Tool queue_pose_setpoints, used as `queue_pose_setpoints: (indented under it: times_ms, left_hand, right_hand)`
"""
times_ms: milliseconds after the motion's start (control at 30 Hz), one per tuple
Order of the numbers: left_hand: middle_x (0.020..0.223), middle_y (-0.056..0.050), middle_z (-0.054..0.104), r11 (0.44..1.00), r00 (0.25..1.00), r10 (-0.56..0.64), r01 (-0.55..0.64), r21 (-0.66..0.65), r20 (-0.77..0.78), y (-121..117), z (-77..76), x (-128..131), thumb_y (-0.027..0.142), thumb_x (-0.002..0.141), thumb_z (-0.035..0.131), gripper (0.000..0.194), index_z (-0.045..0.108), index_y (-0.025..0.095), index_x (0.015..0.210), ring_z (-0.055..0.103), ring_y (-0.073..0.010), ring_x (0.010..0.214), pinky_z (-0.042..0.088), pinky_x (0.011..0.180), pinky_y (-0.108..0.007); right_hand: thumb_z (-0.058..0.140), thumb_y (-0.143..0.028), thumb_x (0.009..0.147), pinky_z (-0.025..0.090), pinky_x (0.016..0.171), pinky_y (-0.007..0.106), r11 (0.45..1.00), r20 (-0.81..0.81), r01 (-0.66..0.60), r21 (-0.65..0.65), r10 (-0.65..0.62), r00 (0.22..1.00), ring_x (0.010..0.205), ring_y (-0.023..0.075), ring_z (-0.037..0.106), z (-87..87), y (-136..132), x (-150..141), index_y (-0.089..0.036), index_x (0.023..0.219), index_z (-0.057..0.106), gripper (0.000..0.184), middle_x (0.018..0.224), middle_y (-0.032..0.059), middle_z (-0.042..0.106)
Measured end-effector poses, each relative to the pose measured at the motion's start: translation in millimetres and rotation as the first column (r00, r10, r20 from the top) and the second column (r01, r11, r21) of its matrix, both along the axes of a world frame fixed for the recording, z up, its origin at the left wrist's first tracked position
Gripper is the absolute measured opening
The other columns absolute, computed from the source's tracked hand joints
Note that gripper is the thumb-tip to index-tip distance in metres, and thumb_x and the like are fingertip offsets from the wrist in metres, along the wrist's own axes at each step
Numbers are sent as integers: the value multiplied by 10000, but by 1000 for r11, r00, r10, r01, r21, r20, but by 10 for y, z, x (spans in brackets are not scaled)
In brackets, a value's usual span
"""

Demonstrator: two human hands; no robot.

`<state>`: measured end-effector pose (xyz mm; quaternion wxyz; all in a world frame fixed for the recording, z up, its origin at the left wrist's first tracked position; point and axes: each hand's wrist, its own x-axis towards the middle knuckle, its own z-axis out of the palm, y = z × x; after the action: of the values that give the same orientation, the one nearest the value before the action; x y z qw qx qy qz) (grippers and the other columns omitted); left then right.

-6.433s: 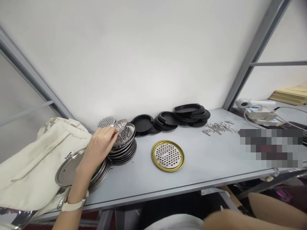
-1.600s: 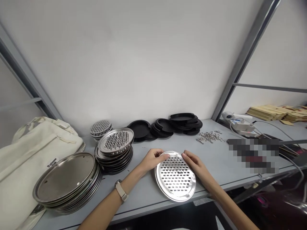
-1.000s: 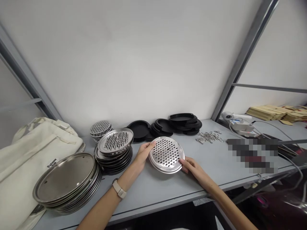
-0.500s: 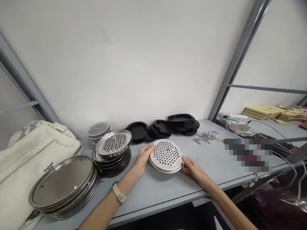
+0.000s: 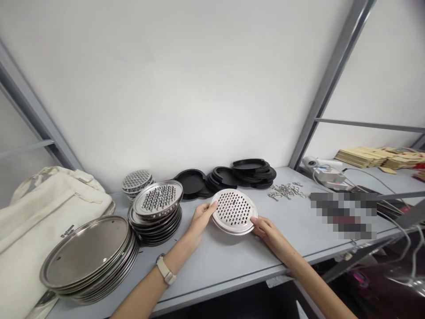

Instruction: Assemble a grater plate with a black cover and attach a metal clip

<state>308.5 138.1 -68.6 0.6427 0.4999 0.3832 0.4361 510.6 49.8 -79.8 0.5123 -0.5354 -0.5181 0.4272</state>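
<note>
From left, a cream bag (image 5: 56, 206) is lying beside large round metal plates (image 5: 88, 254), while a raised-tooth plate (image 5: 159, 199) is topping the next stack. My left hand (image 5: 198, 219) is gripping the left rim of a perforated metal disc (image 5: 234, 210); my right hand (image 5: 268, 231) is pinching its right edge. Black trays (image 5: 191, 182) are sitting behind and metal clasps (image 5: 286, 191) right, all on the bench (image 5: 215, 268). I am apparently steadying the disc; any further handling is calling for an even, two-sided hold.
</note>
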Motion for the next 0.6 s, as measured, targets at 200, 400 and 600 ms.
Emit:
queue_pose_setpoints:
  times_ms: [200,400,600]
  left_hand:
    - [705,-56,656,999,1000,-3,2,-52,-23,49,-58,-17,533,651,702,428,647,110,685,558,-141,649,382,624,-240]
    - [719,-63,663,996,997,82,-83,-38,-11,84,-122,-51,529,623,720,425,672,122,737,575,-173,706,403,647,-259]
    - [781,-65,665,993,992,121,-120,-17,43,123,-154,-118,524,654,700,437,672,126,832,579,-190,794,417,705,-272]
  right_hand:
    - [407,-612,849,213,482,257,999,-11,38,4,-38,999,486,100,212,36,18,-17,-207,532,272,531,515,-58,218]
    - [321,-568,896,203,464,259,952,8,289,103,-291,957,462,112,238,-26,24,53,-208,628,399,456,520,-60,240]
    - [433,-445,891,297,530,245,916,287,167,364,-281,916,549,124,346,259,237,-28,-215,722,428,285,598,-45,359]
